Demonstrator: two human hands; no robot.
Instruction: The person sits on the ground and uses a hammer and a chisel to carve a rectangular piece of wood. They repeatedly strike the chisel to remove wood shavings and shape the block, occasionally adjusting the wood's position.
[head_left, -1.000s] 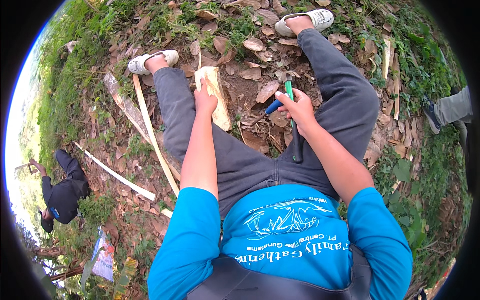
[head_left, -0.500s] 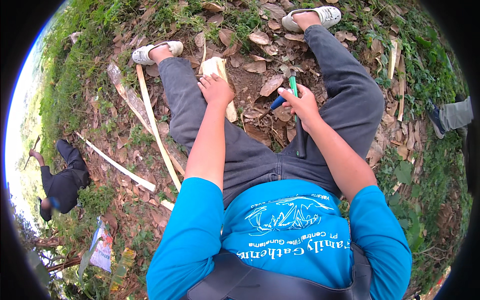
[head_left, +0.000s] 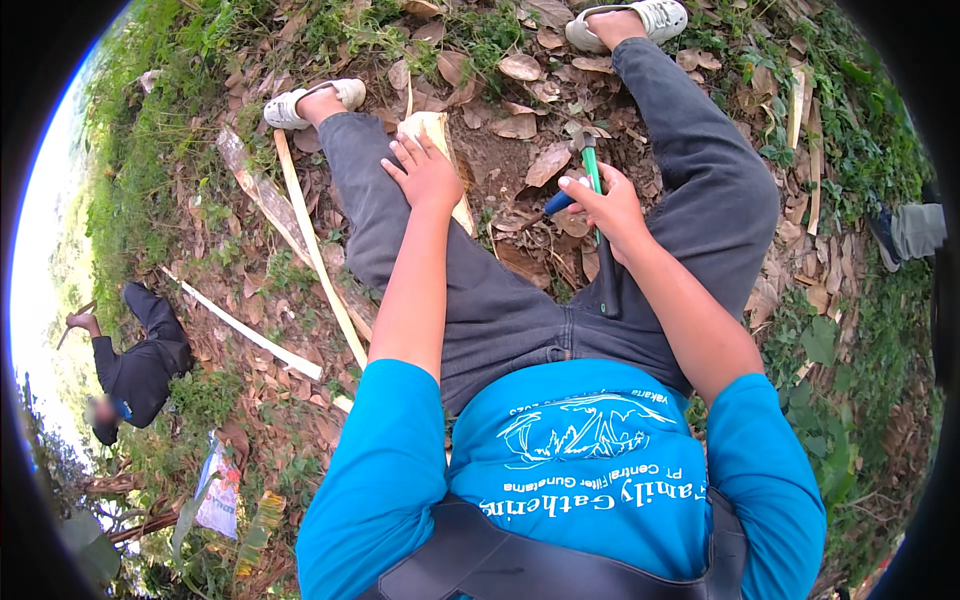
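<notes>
My left hand point(head_left: 428, 178) lies with fingers spread across my left knee, beside and partly over a pale split piece of wood point(head_left: 463, 213). The wood lies on the leaf-strewn ground between my legs, its middle hidden by the hand. My right hand point(head_left: 612, 208), between my thighs, is closed around a hammer point(head_left: 588, 160) with a green shaft and black grip. Its head points away from me. That same hand also holds a blue-handled tool point(head_left: 558, 204) with a thin dark shaft that points left; its tip is hard to make out.
Long pale wood strips point(head_left: 300, 215) and a bark-covered length of wood point(head_left: 250, 175) lie to the left. More strips point(head_left: 797, 108) lie at the right. A person in dark clothes point(head_left: 145, 370) is at the far left, near a white sack point(head_left: 218, 492). Another person's leg point(head_left: 915, 232) shows at right.
My left hand has shifted slightly left, and its fingers have spread more over the knee. The right hand still holds both tools, with the blue handle tilted a little differently.
</notes>
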